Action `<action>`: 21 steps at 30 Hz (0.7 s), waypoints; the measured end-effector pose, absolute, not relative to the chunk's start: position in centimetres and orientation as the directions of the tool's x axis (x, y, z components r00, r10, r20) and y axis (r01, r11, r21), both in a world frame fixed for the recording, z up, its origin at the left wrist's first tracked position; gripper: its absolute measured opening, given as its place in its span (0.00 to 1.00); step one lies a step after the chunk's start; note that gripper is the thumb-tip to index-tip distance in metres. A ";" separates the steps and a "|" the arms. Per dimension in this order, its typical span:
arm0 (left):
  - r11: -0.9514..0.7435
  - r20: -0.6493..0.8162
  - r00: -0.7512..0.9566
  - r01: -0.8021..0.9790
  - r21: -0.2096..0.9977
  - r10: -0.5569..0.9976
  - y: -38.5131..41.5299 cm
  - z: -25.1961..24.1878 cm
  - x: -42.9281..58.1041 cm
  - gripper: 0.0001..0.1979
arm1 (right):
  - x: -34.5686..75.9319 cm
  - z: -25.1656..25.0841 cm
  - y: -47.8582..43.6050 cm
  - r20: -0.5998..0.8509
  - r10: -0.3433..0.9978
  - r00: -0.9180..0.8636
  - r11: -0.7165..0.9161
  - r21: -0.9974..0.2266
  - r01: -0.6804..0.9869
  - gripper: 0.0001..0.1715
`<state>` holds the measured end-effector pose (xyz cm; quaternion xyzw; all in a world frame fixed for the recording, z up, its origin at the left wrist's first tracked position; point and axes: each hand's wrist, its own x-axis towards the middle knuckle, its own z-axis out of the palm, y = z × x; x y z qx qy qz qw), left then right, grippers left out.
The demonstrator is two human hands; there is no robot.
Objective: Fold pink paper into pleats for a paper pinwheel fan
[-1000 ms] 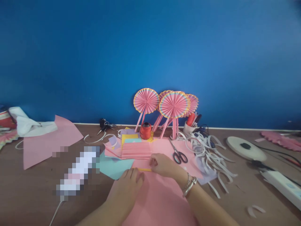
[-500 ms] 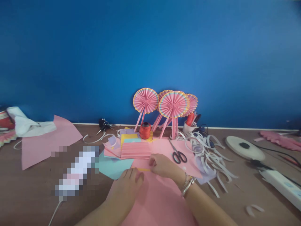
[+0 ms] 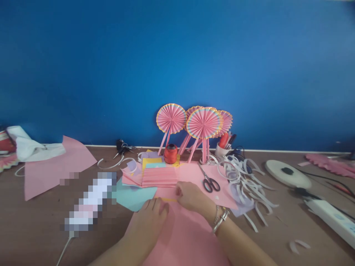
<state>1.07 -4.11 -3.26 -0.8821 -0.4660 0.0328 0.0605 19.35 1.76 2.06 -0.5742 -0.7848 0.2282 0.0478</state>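
Left hand (image 3: 146,223): palm down on the large pink sheet (image 3: 188,236), thumb toward the right hand.
Right hand (image 3: 190,195): fingers curled at the far edge of that sheet, by a thin yellow strip (image 3: 168,200) — grip hidden; bracelets (image 3: 221,221) at wrist.
Pleated paper (image 3: 159,177): pink, just beyond the hands, light blue paper (image 3: 135,196) near its left end.
Scissors (image 3: 211,184): lying on pink paper beyond the right wrist, black handles nearer.
Spool (image 3: 170,154): red, upright, behind the pleats.
Fans (image 3: 204,123): round, pink, yellow-edged, on pink sticks — standing before a blue wall (image 3: 177,55).
White strips (image 3: 249,181): curled, heaped right of the scissors.
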 end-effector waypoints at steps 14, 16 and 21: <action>-0.496 -0.008 0.500 0.857 -0.141 0.866 -4.9 -2.9 1.3 0.37 | 21.5 2.4 4.0 -0.198 0.945 -0.261 0.192 -0.312 0.930 0.09; -0.502 0.012 0.511 0.850 -0.161 0.860 -4.9 -2.8 1.5 0.37 | 21.8 2.2 5.4 -0.127 0.965 -0.228 0.179 -0.312 0.933 0.14; -0.568 0.004 0.584 0.791 -0.227 0.812 -4.7 -1.4 2.5 0.29 | 21.3 1.4 9.5 0.037 0.977 -0.208 0.209 -0.320 0.924 0.18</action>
